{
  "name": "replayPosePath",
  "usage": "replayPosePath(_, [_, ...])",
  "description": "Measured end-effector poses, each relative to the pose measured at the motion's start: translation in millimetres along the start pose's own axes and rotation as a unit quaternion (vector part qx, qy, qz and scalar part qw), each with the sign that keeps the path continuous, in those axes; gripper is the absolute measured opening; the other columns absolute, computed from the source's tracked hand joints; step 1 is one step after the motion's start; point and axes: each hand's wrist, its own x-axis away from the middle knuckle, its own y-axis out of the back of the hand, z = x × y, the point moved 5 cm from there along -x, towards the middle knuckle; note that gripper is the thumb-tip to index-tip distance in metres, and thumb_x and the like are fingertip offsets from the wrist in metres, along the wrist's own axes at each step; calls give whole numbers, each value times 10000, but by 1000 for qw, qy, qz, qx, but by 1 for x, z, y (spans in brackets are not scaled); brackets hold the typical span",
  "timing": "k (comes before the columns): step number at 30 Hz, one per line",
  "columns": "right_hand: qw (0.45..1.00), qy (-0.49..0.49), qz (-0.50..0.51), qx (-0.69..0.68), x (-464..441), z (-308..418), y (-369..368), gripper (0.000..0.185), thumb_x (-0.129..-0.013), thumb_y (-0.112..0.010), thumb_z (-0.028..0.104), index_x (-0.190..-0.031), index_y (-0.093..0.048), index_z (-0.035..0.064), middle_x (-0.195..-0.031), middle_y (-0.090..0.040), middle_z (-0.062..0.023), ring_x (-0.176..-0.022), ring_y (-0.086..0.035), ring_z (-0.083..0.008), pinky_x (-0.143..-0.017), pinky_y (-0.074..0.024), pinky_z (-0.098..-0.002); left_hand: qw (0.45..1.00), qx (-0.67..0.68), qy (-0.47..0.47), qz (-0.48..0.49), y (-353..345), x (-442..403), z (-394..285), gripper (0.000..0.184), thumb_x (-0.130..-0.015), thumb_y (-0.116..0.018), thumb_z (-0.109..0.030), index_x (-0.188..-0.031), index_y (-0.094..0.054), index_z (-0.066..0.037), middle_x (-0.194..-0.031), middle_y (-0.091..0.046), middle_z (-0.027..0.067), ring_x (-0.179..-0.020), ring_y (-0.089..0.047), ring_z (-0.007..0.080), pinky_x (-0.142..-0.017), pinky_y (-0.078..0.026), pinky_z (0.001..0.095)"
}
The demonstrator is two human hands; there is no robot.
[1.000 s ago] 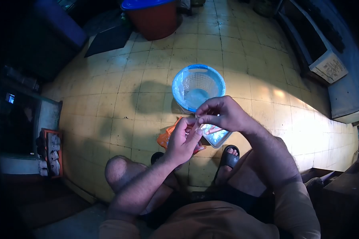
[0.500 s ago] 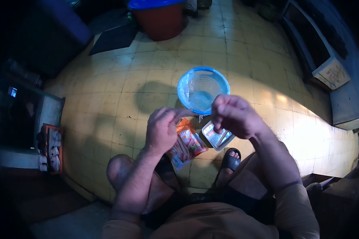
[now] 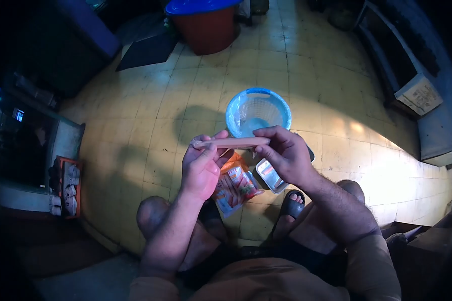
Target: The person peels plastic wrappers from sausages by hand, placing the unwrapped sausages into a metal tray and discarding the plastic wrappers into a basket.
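Two bare hands hold one pale pink sausage (image 3: pixel 234 143) level between them, just in front of the basket as seen from above: the left hand (image 3: pixel 201 168) grips one end between thumb and fingers, and the right hand (image 3: pixel 289 156) pinches the other end between thumb and fingers. Below lies one orange-and-clear packet (image 3: pixel 238 188), with printing too small to read and several sausages showing through, too crowded to count. Just beside it sits one metal tray (image 3: pixel 276 192), partly hidden by the right hand. One blue basket (image 3: pixel 230 110) stands beyond, plastic film in it. Two dark sandals (image 3: pixel 292 204) are on the feet. One pale panel (image 3: pixel 420 95) at right bears illegible dark lettering.
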Motion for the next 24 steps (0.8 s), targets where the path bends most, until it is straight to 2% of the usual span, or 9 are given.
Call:
replayPosePath(4, [996, 72, -30, -32, -4, 8, 15, 256, -918, -645, 50, -1168, -617, -3, -1004, -674, -67, -936, -636, -106, -835, -529, -262, 969, -217, -88, -77, 10, -2, -8, 273, -911, -656, -173, -1154, -553, -103, -1252, -600, 131, -1176, -568, 254, -1017, -434, 408])
replayPosePath(5, [994, 106, -12, 14, -4, 13, 15, 269, -919, -646, 56, -1179, -613, -6, -1002, -674, -69, -940, -639, -112, -837, -529, -261, 887, -421, -185, -38, -1, 2, -15, 306, -874, -698, -149, -1149, -583, -79, -1201, -620, 134, -1138, -584, 242, -970, -454, 377])
replayPosePath(6, [988, 141, 5, 61, -4, 17, 12, 281, -920, -647, 61, -1190, -610, -8, -1001, -673, -70, -943, -641, -119, -839, -529, -259, 752, -601, -271, 3, -18, 7, -18, 339, -837, -739, -125, -1144, -614, -54, -1150, -641, 136, -1100, -599, 230, -922, -473, 345])
replayPosePath(7, [988, 141, 7, 60, -3, 20, 9, 281, -920, -647, 61, -1190, -610, -8, -1001, -673, -70, -943, -641, -119, -839, -529, -259, 741, -606, -286, 34, -30, 11, -14, 293, -816, -743, -98, -1090, -665, -27, -1045, -674, 129, -1019, -642, 233, -859, -507, 336])
replayPosePath(12, [990, 101, 2, -94, 2, 14, 4, 194, -886, -685, 41, -1057, -611, -15, -967, -678, -66, -927, -658, -121, -836, -543, -267, 786, -563, -239, 94, -37, 22, 18, 276, -810, -717, -36, -1073, -644, 0, -963, -685, 122, -906, -682, 243, -782, -534, 335])
replayPosePath(15, [990, 116, -8, -76, 5, 17, 2, 172, -873, -696, 26, -1011, -599, -5, -949, -685, -65, -898, -669, -119, -807, -554, -265, 877, -427, -198, 102, -34, 23, 32, 274, -846, -682, -28, -1086, -558, 22, -975, -666, 124, -880, -683, 213, -804, -542, 344])
replayPosePath(18, [992, 103, 7, -67, 9, 21, -6, 159, -876, -691, 24, -1008, -608, -7, -945, -689, -70, -872, -680, -122, -770, -564, -263, 905, -384, -166, 70, -35, 26, 34, 240, -832, -700, -24, -1010, -542, 9, -953, -660, 128, -903, -677, 201, -814, -546, 337])
replayPosePath(22, [974, 201, -19, 106, 9, 30, -2, 132, -841, -711, 13, -948, -635, 2, -919, -686, -83, -806, -698, -153, -719, -573, -266, 832, -489, -251, 78, -34, 23, 24, 256, -835, -689, 21, -1002, -498, -19, -928, -616, 77, -868, -645, 135, -760, -528, 291])
replayPosePath(24, [977, 192, -19, 92, 8, 30, -3, 129, -834, -711, 7, -938, -635, 3, -906, -680, -83, -805, -697, -158, -712, -574, -267, 777, -557, -288, 60, -33, 23, 17, 294, -731, -752, 20, -932, -543, -28, -854, -620, 95, -787, -654, 227, -668, -528, 330])
